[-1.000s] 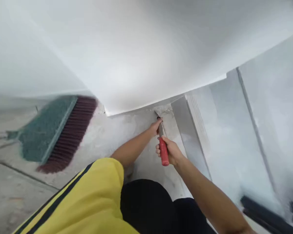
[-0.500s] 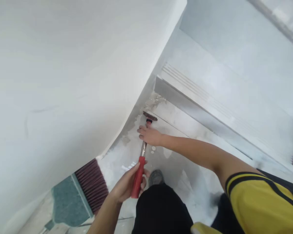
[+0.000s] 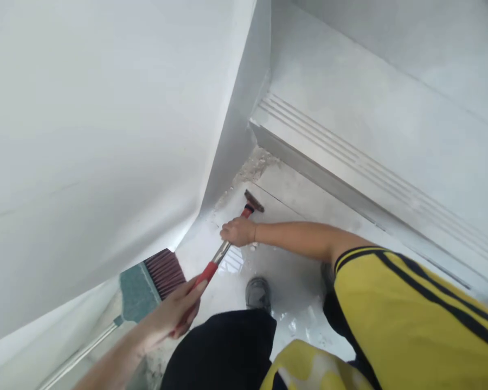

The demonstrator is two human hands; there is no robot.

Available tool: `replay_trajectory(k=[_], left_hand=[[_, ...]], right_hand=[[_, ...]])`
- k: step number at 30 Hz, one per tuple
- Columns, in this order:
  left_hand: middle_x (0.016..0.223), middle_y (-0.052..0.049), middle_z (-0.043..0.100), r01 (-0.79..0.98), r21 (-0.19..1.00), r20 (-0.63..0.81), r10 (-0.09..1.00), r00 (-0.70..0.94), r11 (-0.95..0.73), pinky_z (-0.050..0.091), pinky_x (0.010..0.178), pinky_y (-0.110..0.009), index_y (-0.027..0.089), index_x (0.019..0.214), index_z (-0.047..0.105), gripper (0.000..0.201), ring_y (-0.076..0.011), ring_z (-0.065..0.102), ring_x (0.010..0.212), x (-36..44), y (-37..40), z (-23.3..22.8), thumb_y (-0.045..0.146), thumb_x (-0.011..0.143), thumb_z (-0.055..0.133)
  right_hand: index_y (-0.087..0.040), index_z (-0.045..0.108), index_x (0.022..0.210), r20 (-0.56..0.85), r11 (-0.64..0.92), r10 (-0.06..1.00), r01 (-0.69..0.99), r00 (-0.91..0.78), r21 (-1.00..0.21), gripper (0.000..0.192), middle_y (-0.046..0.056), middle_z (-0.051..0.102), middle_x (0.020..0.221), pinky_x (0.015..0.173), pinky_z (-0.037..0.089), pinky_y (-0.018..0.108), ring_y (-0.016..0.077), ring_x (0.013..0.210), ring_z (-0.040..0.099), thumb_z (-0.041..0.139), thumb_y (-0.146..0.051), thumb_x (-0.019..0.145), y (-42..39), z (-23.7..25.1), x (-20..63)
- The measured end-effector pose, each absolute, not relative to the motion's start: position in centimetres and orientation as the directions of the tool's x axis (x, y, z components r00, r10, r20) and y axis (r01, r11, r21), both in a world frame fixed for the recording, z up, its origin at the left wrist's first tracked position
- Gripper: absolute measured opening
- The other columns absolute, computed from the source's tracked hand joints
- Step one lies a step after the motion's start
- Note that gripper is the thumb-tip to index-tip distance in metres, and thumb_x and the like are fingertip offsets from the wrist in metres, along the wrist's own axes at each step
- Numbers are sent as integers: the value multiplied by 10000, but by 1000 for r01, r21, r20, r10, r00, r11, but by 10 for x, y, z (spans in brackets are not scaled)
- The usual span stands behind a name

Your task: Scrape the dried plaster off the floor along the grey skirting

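My left hand (image 3: 183, 311) is wrapped round the red grip of a scraper (image 3: 220, 252). Further up its metal shaft, near the head, my right hand (image 3: 239, 231) is closed over it. The dark, wide blade head (image 3: 254, 200) is at or just above the dusty floor, beside a dark seam; contact I cannot make out. From the lower grip the tool slants up and rightward. Crumbly debris (image 3: 257, 163) lies in the corner beyond the blade.
A broom (image 3: 140, 292) with a green head and dark red bristles leans by the white wall (image 3: 106, 108) at left. A step (image 3: 321, 135) with grooved lines rises at right. My shoe (image 3: 258, 294) stands on the floor below the scraper.
My right hand has gone from loosely spread fingers to a closed grip on the shaft. My left hand and the scraper's lower end have swung left, so the tool slants more.
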State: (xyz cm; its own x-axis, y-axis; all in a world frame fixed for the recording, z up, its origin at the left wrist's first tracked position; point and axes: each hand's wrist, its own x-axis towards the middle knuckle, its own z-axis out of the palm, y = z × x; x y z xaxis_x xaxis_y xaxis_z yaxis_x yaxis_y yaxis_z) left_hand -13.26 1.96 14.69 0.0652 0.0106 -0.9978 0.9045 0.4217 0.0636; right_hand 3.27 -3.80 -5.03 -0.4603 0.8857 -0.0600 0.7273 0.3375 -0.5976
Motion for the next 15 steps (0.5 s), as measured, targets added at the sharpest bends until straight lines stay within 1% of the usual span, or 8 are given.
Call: replay_trajectory(k=[2, 4, 6, 8, 9, 11, 15], left_hand=[[472, 78, 421, 878, 55, -994, -61, 95, 476, 143, 317, -177, 211, 1135, 457, 614, -55, 291, 286, -108, 20, 142, 665, 723, 489], [477, 82, 420, 856, 29, -994, -79, 81, 517, 135, 317, -177, 205, 1118, 446, 613, -48, 279, 287, -100, 12, 146, 678, 729, 464], [468, 85, 412, 849, -49, -997, -74, -11, 526, 134, 312, -176, 203, 1157, 416, 668, -50, 276, 289, -104, -1, 159, 699, 712, 461], [458, 90, 404, 833, -132, -991, -56, -121, 538, 135, 308, -171, 207, 1237, 356, 754, -55, 278, 294, -112, -13, 172, 713, 690, 474], [453, 93, 395, 819, -150, -988, -45, -151, 554, 132, 306, -168, 214, 1269, 325, 783, -55, 272, 295, -115, -16, 176, 714, 686, 477], [455, 95, 388, 793, -125, -991, -33, -131, 596, 130, 308, -163, 223, 1281, 317, 769, -50, 262, 303, -115, -14, 174, 698, 699, 482], [480, 83, 400, 763, -2, -998, -49, 38, 646, 121, 309, -170, 215, 1180, 412, 618, -38, 252, 306, -98, -2, 153, 646, 744, 486]], right_hand=[[-118, 567, 906, -52, 324, 901, 747, -431, -581, 246, 118, 599, 881, 631, 427, 345, 229, 792, 592, 361, -248, 867, -33, -55, 58], [-121, 576, 889, -34, 322, 906, 738, -423, -594, 242, 115, 599, 871, 639, 422, 347, 229, 786, 590, 386, -266, 850, -34, -55, 63], [-129, 580, 891, -14, 338, 894, 695, -448, -634, 248, 110, 601, 866, 632, 419, 343, 224, 768, 591, 392, -285, 846, -42, -51, 49], [-135, 580, 915, 12, 375, 865, 632, -501, -678, 259, 104, 604, 867, 617, 418, 334, 217, 747, 591, 382, -290, 852, -50, -46, 31], [-134, 579, 926, 22, 392, 851, 607, -525, -691, 263, 104, 606, 868, 611, 417, 330, 216, 740, 591, 378, -286, 854, -52, -44, 26], [-126, 584, 925, 21, 404, 839, 597, -544, -693, 257, 107, 608, 865, 609, 413, 330, 221, 739, 590, 383, -264, 844, -49, -44, 29], [-118, 602, 867, -14, 337, 888, 673, -459, -659, 226, 111, 607, 847, 632, 402, 339, 225, 736, 578, 434, -251, 795, -31, -54, 64]])
